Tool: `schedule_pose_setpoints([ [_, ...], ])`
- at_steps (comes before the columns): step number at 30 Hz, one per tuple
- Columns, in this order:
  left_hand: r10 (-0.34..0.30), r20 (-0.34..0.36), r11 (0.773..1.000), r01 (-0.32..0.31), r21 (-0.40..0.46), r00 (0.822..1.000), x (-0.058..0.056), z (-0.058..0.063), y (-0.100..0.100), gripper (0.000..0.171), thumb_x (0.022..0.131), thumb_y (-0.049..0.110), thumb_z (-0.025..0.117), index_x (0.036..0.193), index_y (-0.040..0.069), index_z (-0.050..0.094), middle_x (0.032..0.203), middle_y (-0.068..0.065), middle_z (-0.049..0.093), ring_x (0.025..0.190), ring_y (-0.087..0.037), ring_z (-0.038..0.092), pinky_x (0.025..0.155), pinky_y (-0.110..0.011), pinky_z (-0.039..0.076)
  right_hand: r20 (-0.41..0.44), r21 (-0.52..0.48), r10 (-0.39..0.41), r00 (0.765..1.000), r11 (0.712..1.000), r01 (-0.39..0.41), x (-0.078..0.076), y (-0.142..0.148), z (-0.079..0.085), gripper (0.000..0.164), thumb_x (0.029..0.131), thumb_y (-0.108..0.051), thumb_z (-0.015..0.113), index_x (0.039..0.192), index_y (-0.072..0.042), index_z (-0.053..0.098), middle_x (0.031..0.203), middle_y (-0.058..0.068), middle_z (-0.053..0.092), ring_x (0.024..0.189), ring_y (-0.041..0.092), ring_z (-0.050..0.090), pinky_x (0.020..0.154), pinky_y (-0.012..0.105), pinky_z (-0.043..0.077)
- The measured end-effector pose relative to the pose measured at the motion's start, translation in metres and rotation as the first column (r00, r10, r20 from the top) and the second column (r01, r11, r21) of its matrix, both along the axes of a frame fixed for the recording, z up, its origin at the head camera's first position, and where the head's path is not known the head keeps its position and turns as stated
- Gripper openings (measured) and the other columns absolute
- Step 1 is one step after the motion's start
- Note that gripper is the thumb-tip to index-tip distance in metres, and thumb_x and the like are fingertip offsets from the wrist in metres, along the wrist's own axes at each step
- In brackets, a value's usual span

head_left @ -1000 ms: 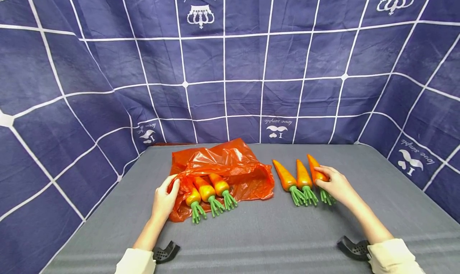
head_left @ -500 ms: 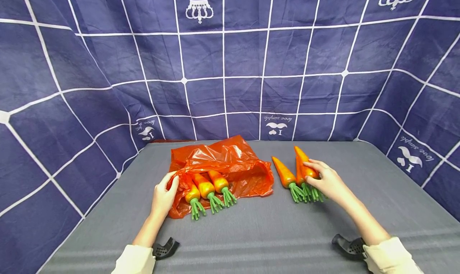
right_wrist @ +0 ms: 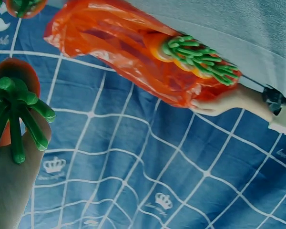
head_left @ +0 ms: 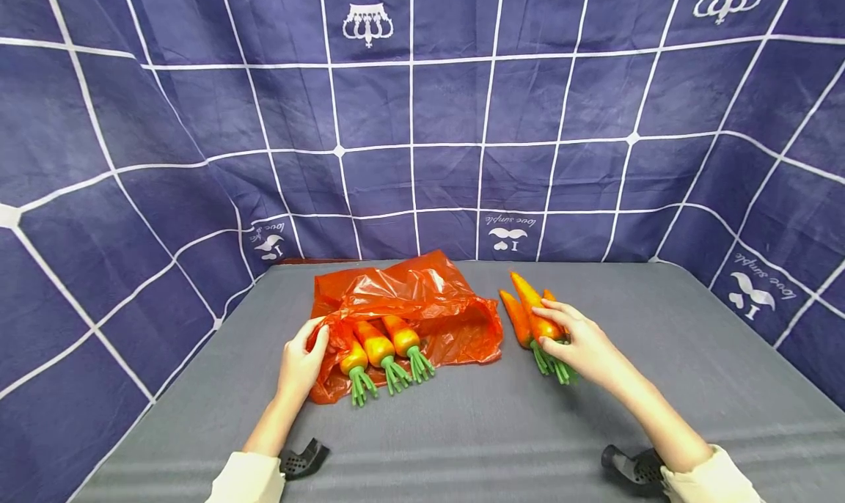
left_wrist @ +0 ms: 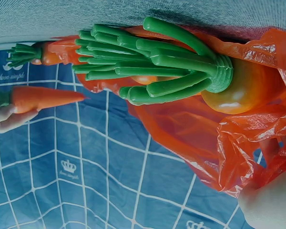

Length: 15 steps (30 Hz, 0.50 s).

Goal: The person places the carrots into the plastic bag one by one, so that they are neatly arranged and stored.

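On the left of the head view, my left hand (head_left: 300,360) pinches the edge of a thin red plastic bag (head_left: 419,283). Three carrots with green stubby tops lie side by side in its mouth, the middle carrot (head_left: 375,344) among them, tops sticking out toward me. My right hand (head_left: 586,345) grips another carrot (head_left: 528,299), tip pointing away. In the left wrist view that carrot (left_wrist: 45,98) is raised off the table. Below it in the head view lie two more, a left carrot (head_left: 510,311) and a right carrot (head_left: 549,295), both partly covered.
A grey cloth-covered table (head_left: 449,430) lies under everything. Behind and at both sides hangs a blue curtain (head_left: 449,107) with white grid lines. Black wrist mounts, a left mount (head_left: 305,459) and a right mount (head_left: 634,465), project from the wrists.
My right hand has lifted the rightmost carrot and carried it left, across the other two. My left hand has kept its grip on the bag.
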<state>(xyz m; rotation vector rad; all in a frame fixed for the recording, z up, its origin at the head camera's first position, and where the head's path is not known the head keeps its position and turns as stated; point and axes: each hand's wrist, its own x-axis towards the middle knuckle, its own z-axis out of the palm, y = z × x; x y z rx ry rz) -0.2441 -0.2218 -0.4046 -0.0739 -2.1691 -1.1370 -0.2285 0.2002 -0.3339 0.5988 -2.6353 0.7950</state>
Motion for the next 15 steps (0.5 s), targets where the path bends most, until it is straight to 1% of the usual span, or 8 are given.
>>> schedule_pose_setpoints([
  [4, 0.006, -0.003, 1.0, -0.006, -0.005, 1.0, 0.001, -0.001, 0.0, 0.017, 0.088, 0.017, 0.057, 0.102, 0.012, 0.065, 0.094, -0.008, 0.069, 0.081, 0.008, 0.054, 0.074, -0.005, 0.037, -0.014, -0.003, 0.021, 1.0, 1.0, -0.021, 0.006, -0.007, -0.001, 0.039, 0.077, -0.009, 0.063, 0.115, -0.005, 0.06, 0.127, 0.018, 0.051, 0.113, 0.04, 0.048, 0.088, 0.051, 0.042],
  [8, 0.011, 0.009, 1.0, -0.011, 0.0, 1.0, 0.002, -0.002, 0.001, 0.017, 0.088, 0.018, 0.057, 0.102, 0.014, 0.065, 0.095, -0.007, 0.069, 0.081, 0.01, 0.053, 0.074, -0.003, 0.036, -0.024, 0.0, 0.044, 0.999, 0.999, -0.044, 0.01, -0.012, -0.001, 0.038, 0.077, -0.008, 0.063, 0.114, -0.006, 0.06, 0.126, 0.015, 0.052, 0.113, 0.038, 0.049, 0.088, 0.05, 0.042],
  [15, -0.001, 0.003, 1.0, 0.001, 0.011, 1.0, 0.003, 0.0, 0.001, 0.017, 0.088, 0.017, 0.057, 0.102, 0.014, 0.065, 0.095, -0.007, 0.069, 0.081, 0.013, 0.051, 0.074, -0.002, 0.036, -0.005, 0.003, 0.066, 0.998, 0.998, -0.066, 0.017, -0.019, 0.0, 0.039, 0.077, -0.01, 0.064, 0.115, -0.009, 0.061, 0.126, 0.01, 0.053, 0.104, 0.027, 0.057, 0.082, 0.04, 0.047],
])
